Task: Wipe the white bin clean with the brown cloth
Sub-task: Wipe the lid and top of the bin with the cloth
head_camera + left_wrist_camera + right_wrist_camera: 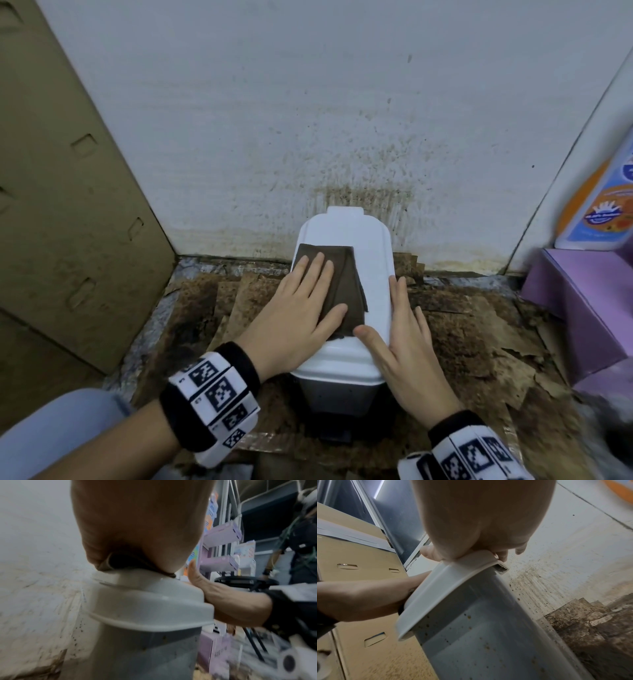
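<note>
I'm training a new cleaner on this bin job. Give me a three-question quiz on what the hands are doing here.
1. True or false: the left hand presses the brown cloth flat on the lid of the white bin.
2. Where is the right hand? A) on the bin's right edge B) on the purple box C) on the cardboard sheet
3. Fill in: the wall behind the bin is speckled with ____ spots.

Key: 1 true; 2 A; 3 brown

The floor [161, 315] is covered with stained, overlapping cardboard sheets [479, 346]. The white bin [373, 274] stands on them under the left hand [301, 308]; purple boxes [582, 308] sit beyond the right hand [407, 346].
</note>
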{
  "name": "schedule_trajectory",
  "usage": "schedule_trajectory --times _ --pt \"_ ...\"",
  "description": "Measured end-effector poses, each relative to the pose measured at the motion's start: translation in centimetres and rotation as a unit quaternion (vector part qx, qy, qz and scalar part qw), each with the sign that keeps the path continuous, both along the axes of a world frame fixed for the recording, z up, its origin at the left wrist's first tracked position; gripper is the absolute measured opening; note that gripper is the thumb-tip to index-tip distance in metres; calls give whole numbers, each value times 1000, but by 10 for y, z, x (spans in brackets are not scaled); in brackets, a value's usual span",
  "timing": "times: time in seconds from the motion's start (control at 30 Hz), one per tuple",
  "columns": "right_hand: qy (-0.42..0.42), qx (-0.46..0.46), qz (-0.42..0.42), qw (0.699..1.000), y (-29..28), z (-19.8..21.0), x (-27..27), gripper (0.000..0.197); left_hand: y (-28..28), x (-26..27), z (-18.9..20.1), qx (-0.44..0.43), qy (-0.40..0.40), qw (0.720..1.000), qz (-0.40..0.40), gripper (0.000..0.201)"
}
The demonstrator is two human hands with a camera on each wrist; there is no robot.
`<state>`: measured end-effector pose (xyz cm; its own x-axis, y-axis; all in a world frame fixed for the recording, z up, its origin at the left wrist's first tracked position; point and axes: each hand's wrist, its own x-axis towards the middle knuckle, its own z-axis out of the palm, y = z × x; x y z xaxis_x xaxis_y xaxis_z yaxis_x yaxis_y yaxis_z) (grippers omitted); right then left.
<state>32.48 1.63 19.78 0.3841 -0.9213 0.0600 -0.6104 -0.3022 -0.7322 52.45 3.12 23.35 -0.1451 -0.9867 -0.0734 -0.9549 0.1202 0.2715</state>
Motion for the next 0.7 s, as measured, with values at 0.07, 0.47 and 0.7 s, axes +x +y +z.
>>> schedule_trajectory --times 0.07,0.47,0.7 --pt "-2 1 0 1000 0 -1 0 108 3 1 0 22 53 998 24 77" --pt "-27 5 1 1000 1 -5 -1 100 37 -2 -9 2 186 980 72 85" --pt "-56 19 -8 998 0 -6 -2 99 44 -4 -15 -4 174 983 55 79"
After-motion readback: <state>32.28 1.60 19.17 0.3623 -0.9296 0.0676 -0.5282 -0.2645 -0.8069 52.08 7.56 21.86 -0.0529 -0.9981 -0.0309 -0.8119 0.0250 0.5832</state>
